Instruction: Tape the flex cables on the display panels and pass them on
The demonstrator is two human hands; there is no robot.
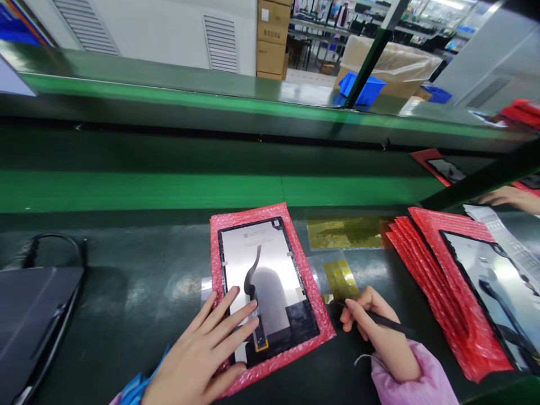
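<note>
A tablet screen panel (274, 270), its silvery back facing up, lies on a pink bubble-wrap bag (291, 219) in front of me. A dark flex cable (253, 275) runs along its middle. My left hand (206, 349) rests on the panel's lower left with fingers spread, partly over the cable. My right hand (373, 320) is closed round black tweezers (386, 322), just right of the bag. At their tip is a small yellowish piece of tape (328, 298). Beside it lies a clear sheet with yellow tape pieces (337, 275).
A larger yellow tape sheet (346, 232) lies behind. At right are stacked pink bubble bags (434, 298) with another screen panel (493, 281) on top. A dark device with a cable (37, 320) sits at left. Another person's hand (512, 197) shows at far right, beyond a dark post (476, 175).
</note>
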